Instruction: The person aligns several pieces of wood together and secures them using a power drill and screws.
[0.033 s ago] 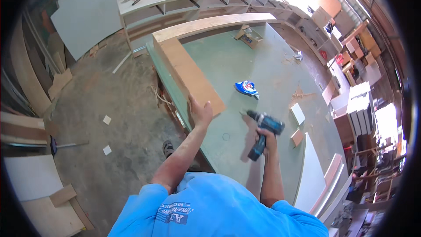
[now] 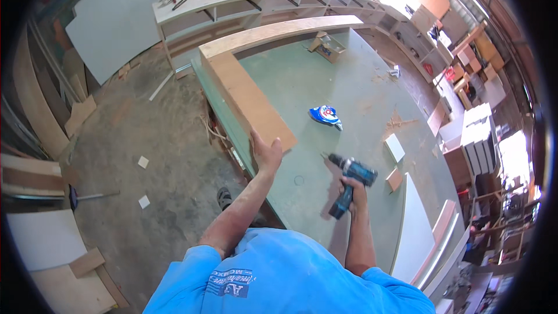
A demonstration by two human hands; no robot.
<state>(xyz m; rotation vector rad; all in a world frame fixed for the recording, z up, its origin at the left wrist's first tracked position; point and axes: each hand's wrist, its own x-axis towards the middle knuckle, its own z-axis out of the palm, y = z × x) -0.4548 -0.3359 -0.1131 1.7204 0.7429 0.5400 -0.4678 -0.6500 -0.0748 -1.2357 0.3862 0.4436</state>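
Holding a drill (image 2: 360, 171), the right hand (image 2: 354, 188) has shifted slightly bodyward.

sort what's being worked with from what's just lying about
Seemingly in use:
cordless drill, in the right hand
brown board, left hand at its near end
green tabletop beneath

Apparently just lying about:
blue-and-white packet
small open box
white offcut
brown offcut

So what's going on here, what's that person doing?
The person's right hand is holding a cordless drill, and its tip isn't touching the wood. The left hand is at the near end of a brown wooden beam. The beam lies on a big green table, and its far end meets a paler beam at a corner. A crumpled blue and white packet lies nearby.
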